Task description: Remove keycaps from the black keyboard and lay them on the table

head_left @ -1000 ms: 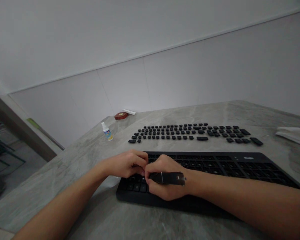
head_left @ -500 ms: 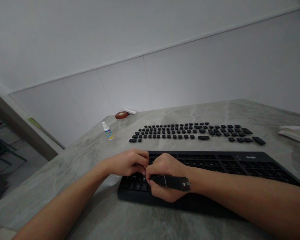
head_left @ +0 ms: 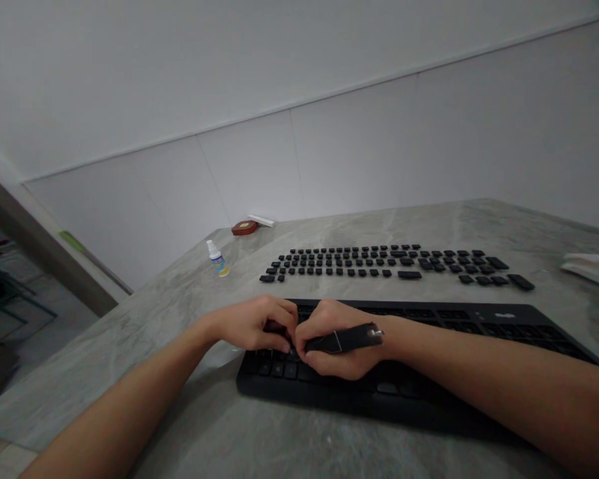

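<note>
A black keyboard (head_left: 324,402) lies in front of me, with many open key sockets on its right side and some keycaps still in place at the near left corner. My right hand (head_left: 337,322) is closed round a slim black-handled tool (head_left: 349,338) with a metal bit at its rear end; the working tip is hidden by my fingers. Close beside it, my left hand (head_left: 262,322) has its fingers bent and pinched over the keyboard's left end. Whatever those fingertips hold is hidden. Behind the keyboard, loose black keycaps (head_left: 409,275) are laid out in rows.
A small white spray bottle (head_left: 218,261) stands at the left on the grey marbled table (head_left: 190,406). Farther back are a reddish-brown case (head_left: 244,228) and a white strip (head_left: 261,220). A white cloth or tissue (head_left: 592,267) lies at the right edge.
The tool in my right hand has tipped, its rear end rising. My right hand has moved slightly up; my left hand stays at nearly the same spot. The view has shifted a little.
</note>
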A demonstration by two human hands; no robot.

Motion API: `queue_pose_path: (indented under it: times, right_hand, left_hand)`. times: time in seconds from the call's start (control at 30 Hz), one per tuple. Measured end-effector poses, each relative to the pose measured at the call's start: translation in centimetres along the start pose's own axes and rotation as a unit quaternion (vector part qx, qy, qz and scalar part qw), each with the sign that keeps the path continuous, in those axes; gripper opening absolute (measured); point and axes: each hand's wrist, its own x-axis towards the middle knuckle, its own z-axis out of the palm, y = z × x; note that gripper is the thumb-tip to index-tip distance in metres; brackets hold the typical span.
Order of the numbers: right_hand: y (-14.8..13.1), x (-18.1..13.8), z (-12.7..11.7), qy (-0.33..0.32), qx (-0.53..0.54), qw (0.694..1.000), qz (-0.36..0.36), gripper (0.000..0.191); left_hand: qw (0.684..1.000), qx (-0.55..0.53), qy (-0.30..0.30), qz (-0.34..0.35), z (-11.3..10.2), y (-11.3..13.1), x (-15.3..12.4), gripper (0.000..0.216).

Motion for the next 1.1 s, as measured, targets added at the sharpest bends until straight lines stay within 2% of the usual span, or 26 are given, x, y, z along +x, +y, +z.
queue_pose_path:
  times: [0.13, 0.33, 0.5, 0.8, 1.0, 1.1]
  right_hand:
    - [-0.6, -0.2, -0.4, -0.025, 0.033, 0.998, 0.054, 0.011]
    - [-2.7, -0.3, 0.4, 0.024, 0.052, 0.991, 0.122, 0.022]
    - [-3.3, 0.2, 1.2, 0.033, 0.033, 0.985, 0.166, 0.022]
    - [-2.5, 0.3, 1.7, -0.004, -0.055, 0.989, 0.137, 0.016]
    - [-2.4, 1.0, 1.6, 0.018, 0.024, 0.982, 0.188, 0.026]
    - [-2.3, 1.3, 1.4, 0.02, 0.066, 0.976, 0.205, 0.026]
  left_hand:
    - [1.0, -0.02, -0.009, -0.02, -0.1, 0.1, 0.2, 0.007]
    - [0.999, 0.01, -0.005, -0.032, 0.2, 0.1, 0.3, 0.011]
    - [0.999, 0.009, -0.007, -0.031, 0.2, 0.4, 0.6, 0.012]
    - [0.999, -0.016, -0.002, -0.041, 0.3, 0.2, 0.6, 0.013]
    - [0.999, -0.03, -0.005, -0.039, 0.2, 0.0, 0.5, 0.014]
    - [0.999, -0.02, -0.006, -0.028, 0.2, 0.0, 0.5, 0.013]
